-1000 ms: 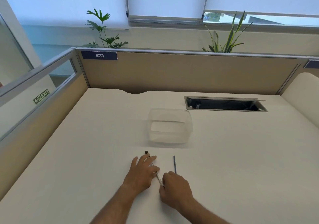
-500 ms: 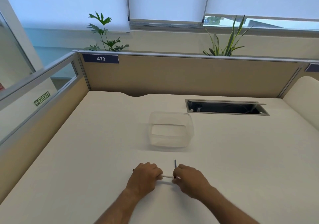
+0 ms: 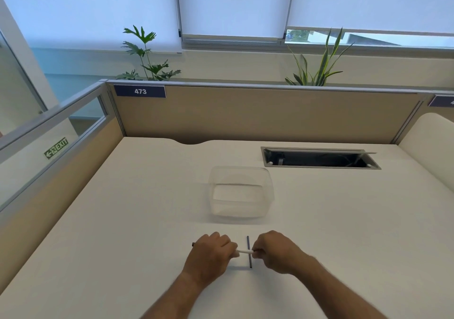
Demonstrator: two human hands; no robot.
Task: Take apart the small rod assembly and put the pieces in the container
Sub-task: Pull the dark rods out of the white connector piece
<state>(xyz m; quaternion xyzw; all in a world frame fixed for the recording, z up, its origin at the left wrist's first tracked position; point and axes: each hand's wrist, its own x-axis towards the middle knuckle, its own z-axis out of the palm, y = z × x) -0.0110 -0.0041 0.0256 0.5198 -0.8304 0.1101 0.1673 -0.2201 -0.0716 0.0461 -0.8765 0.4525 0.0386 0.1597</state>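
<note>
A thin white rod assembly [image 3: 245, 251] with a dark tip at its left end is held level just above the desk. My left hand [image 3: 210, 257] is closed around its left part, and my right hand [image 3: 276, 251] pinches its right end. A separate dark thin rod [image 3: 249, 252] lies on the desk, running front to back, under the white rod between my hands. The clear plastic container [image 3: 242, 193] stands empty on the desk beyond my hands.
An open cable slot [image 3: 319, 159] is cut into the white desk [image 3: 122, 220] at the back right. Tan partition walls [image 3: 245, 114] close the back and left sides. Plants stand behind the partition.
The hands turned the rod assembly from lying diagonally on the desk to held level between them. The right hand shifted right to grip its right end. The view tilted up slightly.
</note>
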